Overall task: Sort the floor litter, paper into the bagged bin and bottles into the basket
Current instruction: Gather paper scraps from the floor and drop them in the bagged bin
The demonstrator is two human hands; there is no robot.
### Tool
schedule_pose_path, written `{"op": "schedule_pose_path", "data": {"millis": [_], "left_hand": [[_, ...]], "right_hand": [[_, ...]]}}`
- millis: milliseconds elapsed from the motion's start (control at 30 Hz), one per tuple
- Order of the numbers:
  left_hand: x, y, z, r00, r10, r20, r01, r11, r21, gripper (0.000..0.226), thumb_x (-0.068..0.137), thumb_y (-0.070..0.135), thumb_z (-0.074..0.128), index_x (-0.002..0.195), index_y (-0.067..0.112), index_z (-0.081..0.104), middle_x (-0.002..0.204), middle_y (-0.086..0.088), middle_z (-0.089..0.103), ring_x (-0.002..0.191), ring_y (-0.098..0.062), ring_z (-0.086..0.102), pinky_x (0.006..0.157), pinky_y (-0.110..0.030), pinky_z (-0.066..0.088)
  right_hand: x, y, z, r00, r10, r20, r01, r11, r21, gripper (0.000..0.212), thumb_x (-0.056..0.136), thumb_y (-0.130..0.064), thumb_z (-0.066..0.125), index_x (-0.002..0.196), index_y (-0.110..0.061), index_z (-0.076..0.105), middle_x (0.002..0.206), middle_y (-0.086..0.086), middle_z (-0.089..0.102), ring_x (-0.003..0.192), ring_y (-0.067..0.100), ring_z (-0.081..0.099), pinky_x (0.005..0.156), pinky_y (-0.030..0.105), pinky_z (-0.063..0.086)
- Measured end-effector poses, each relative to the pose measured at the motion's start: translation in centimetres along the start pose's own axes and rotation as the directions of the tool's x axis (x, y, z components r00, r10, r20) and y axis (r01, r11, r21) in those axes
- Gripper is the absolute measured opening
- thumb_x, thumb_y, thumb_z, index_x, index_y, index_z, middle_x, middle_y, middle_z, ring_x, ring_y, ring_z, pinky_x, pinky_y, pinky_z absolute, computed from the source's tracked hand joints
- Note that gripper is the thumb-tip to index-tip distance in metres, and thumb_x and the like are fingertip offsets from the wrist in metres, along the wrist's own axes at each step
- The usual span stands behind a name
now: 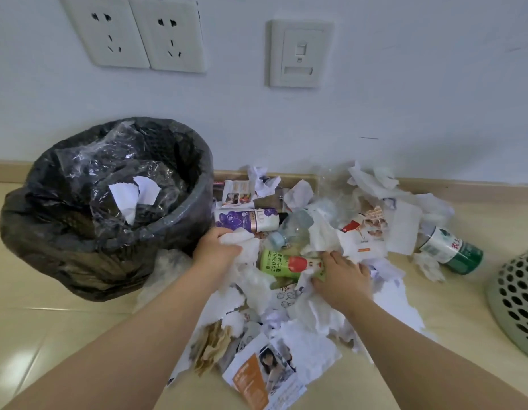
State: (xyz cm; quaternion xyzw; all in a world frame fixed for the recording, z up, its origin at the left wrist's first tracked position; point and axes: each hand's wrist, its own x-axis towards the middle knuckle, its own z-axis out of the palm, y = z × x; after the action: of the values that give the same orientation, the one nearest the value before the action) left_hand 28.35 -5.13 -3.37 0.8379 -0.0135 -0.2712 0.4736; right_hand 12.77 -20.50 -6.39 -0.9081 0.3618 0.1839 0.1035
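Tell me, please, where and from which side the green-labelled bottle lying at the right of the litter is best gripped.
Grip the green-labelled bottle round its labelled middle, from above, fingers across its width. It lies on its side on the floor with that part bare, while its neck end is lost among white paper. The right hand is nearer, and the basket stands on that side.

Bright, even light; soft focus; wide-angle bending at edges; faint floor glare.
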Motion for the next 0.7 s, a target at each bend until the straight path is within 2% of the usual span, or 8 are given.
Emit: {"op": "schedule_pose_path", "data": {"millis": [167,267,333,367,467,533,633,700], "left_hand": [[-1.1,-1.5,1.6,0.951,0.089,0.296,-0.181,0.936,0.301,0.065,0.077,0.004,0.070,0.134,0.022,0.045,0.124,-0.002,0.048,0.103,-0.020,0.051,0.080,-0.029,0.046],[-1.7,-3.6,2.5,0.899,0.054,0.434,-0.302,0.794,0.527,0.070,0.080,0.001,0.064,0.139,0.026,0.038,0.135,-0.004,0.047,0.112,-0.024,0.052,0.089,-0.035,0.049],[-1.9,-4.8,2.4,0.921,0.058,0.386,-0.291,0.762,0.578,0.057,0.086,0.000,0.054,0.135,0.028,0.044,0.133,-0.005,0.051,0.108,-0.026,0.055,0.086,-0.032,0.050],[-1.9,-5.2,2.1,0.941,0.059,0.334,-0.251,0.785,0.566,0.052,0.088,-0.001,0.050,0.132,0.027,0.048,0.132,-0.006,0.053,0.106,-0.027,0.056,0.080,-0.029,0.049],[-1.6,-5.1,1.0,0.970,0.123,0.208,-0.219,0.807,0.549,0.041,0.089,0.002,0.047,0.125,0.020,0.058,0.125,-0.009,0.060,0.105,-0.028,0.057,0.075,-0.023,0.042],[-1.2,-4.2,0.5,0.974,0.173,0.147,-0.225,0.824,0.520,0.032,0.090,0.007,0.049,0.119,0.014,0.062,0.118,-0.011,0.064,0.105,-0.029,0.057,0.076,-0.026,0.041],[-1.2,-2.6,0.3,0.982,0.167,0.092,-0.190,0.857,0.478,0.025,0.093,0.016,0.046,0.113,0.014,0.062,0.110,-0.011,0.064,0.100,-0.030,0.057,0.070,-0.027,0.039],[-1.4,-2.0,0.4,0.984,0.139,0.109,-0.174,0.868,0.465,0.022,0.094,0.022,0.047,0.108,0.014,0.062,0.101,-0.009,0.063,0.089,-0.028,0.057,0.061,-0.027,0.037]], "right_hand": [[-1.2,1.2,0.9,0.997,0.060,0.043,-0.067,0.982,0.178,0.062,0.087,-0.051,0.048,0.143,-0.027,0.033,0.144,0.002,0.043,0.134,0.023,0.038,0.108,0.040,0.030],[-2.3,2.0,1.1,0.996,0.080,0.047,-0.089,0.962,0.258,0.059,0.084,-0.051,0.054,0.138,-0.030,0.041,0.128,0.000,0.057,0.114,0.022,0.054,0.088,0.033,0.047],[-2.8,2.6,0.7,0.991,0.124,0.049,-0.133,0.936,0.327,0.049,0.086,-0.045,0.055,0.132,-0.028,0.048,0.114,-0.001,0.063,0.091,0.019,0.060,0.063,0.025,0.049],[-2.8,2.8,0.6,0.989,0.146,0.035,-0.149,0.931,0.335,0.042,0.088,-0.044,0.053,0.126,-0.025,0.053,0.109,0.001,0.064,0.086,0.019,0.060,0.059,0.024,0.047],[-2.9,3.8,0.1,0.974,0.216,-0.072,-0.172,0.905,0.390,0.029,0.094,-0.036,0.044,0.096,-0.015,0.063,0.088,0.005,0.066,0.083,0.023,0.061,0.069,0.029,0.051],[-3.0,4.2,-0.3,0.954,0.250,-0.167,-0.152,0.880,0.450,0.027,0.094,-0.033,0.043,0.088,-0.014,0.061,0.084,0.007,0.064,0.083,0.025,0.060,0.068,0.031,0.049],[-3.3,3.7,-1.0,0.911,0.211,-0.355,-0.035,0.896,0.442,0.027,0.094,-0.031,0.046,0.111,-0.018,0.061,0.108,0.008,0.058,0.101,0.027,0.054,0.080,0.034,0.047],[-4.1,2.8,-1.4,0.916,0.071,-0.394,0.106,0.907,0.409,0.034,0.093,-0.033,0.050,0.125,-0.023,0.055,0.115,0.004,0.050,0.101,0.022,0.052,0.080,0.030,0.044]]}}
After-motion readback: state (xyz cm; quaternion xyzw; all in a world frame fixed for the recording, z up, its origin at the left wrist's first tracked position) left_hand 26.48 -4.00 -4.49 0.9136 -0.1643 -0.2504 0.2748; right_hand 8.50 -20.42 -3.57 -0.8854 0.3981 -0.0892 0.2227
